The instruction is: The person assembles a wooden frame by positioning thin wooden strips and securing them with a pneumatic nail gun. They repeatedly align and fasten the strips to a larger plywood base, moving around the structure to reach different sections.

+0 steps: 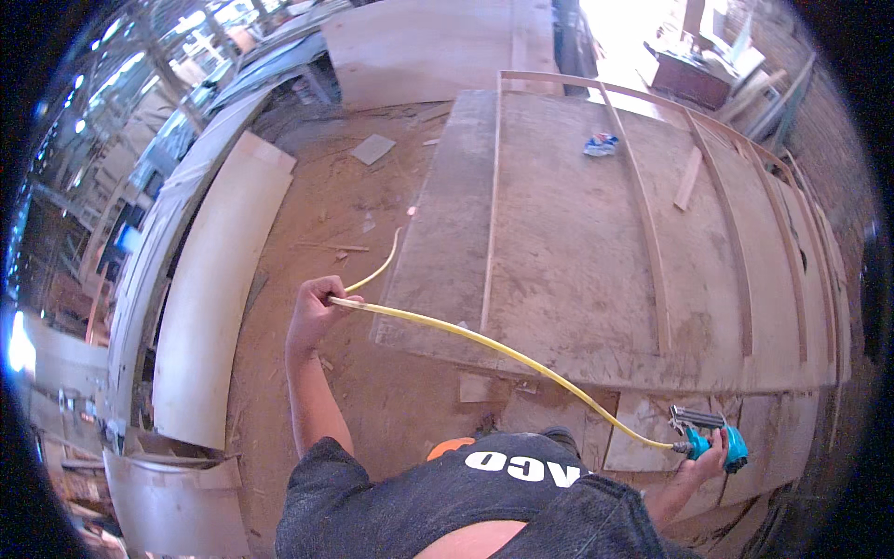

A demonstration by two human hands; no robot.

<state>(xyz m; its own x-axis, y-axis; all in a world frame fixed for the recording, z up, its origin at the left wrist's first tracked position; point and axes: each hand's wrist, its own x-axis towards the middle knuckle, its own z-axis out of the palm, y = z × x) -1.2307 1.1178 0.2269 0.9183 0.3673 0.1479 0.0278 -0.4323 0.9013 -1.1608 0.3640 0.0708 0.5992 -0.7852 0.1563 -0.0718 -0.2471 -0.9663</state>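
Note:
My left hand point(321, 306), raised at the left over the floor, is closed round a yellow air hose point(464, 333). One stretch of the hose hangs behind that hand toward the floor. The other runs in a sagging curve across my front to a teal pneumatic staple gun point(736, 451). The fingers of my right hand point(712, 456) wrap round the gun's handle at the lower right, beside the near edge of the worktable. A large frame of thin wooden strips point(643, 220) lies on the worktable point(559, 233), ahead and to the right.
On the tabletop are a blue and white packet point(601, 144) and a short loose strip point(688, 179). Long pale panels point(219, 289) stand along the left. A flat scrap point(373, 149) lies on the dusty floor point(307, 205). A big plywood sheet point(428, 47) is at the back.

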